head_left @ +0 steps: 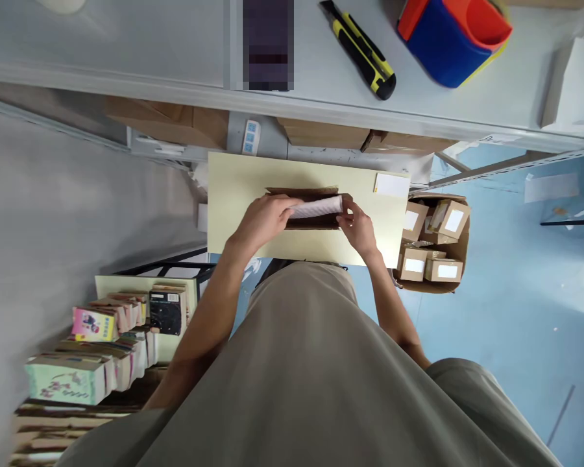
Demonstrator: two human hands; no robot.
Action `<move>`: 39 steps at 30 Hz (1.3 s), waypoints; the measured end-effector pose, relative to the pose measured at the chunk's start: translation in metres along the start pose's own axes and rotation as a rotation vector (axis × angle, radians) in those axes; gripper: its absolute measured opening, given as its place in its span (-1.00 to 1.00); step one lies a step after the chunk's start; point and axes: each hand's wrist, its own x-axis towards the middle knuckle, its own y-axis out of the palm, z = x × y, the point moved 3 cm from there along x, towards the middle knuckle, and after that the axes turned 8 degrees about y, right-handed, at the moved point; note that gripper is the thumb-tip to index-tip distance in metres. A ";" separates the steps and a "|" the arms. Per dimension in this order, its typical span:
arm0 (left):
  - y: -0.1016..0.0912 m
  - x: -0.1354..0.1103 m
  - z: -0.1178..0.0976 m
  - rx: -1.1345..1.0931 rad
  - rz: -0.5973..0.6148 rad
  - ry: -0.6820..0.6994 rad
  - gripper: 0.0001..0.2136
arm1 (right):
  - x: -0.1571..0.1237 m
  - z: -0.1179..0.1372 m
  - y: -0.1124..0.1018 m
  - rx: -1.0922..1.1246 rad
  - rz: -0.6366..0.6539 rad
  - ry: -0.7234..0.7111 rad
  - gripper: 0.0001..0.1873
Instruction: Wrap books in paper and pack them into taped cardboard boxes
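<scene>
An open cardboard box (302,192) stands in the middle of a pale yellow tabletop (233,194). A white, fine-ribbed wrapped bundle (317,207) lies lengthwise at the box's mouth. My left hand (267,219) grips the bundle's left end, thumb on top and fingers partly hidden behind it. At the other end my right hand (359,226) has its fingers curled at the bundle's right tip, over the box's right edge. What lies beneath the bundle inside the box cannot be seen.
A white label (390,185) lies at the tabletop's right. On the shelf above are a yellow-black utility knife (363,52) and a blue-red tape dispenser (452,42). A large carton (460,279) of small boxes stands right; stacked books (121,363) stand lower left.
</scene>
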 end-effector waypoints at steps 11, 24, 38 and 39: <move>0.069 0.054 0.028 0.113 0.383 -0.132 -0.54 | 0.007 -0.004 -0.005 -0.011 0.032 -0.023 -0.51; 0.085 0.018 0.039 -0.071 0.082 -0.022 -0.53 | -0.012 0.005 -0.037 0.017 -0.164 -0.011 -0.54; 0.062 -0.064 0.095 -0.486 -0.495 -0.366 -0.65 | 0.013 0.003 -0.014 -0.045 0.035 0.013 -0.51; 0.067 -0.061 0.094 -0.517 -0.441 -0.335 -0.64 | 0.016 0.006 -0.010 -0.056 0.047 0.008 -0.52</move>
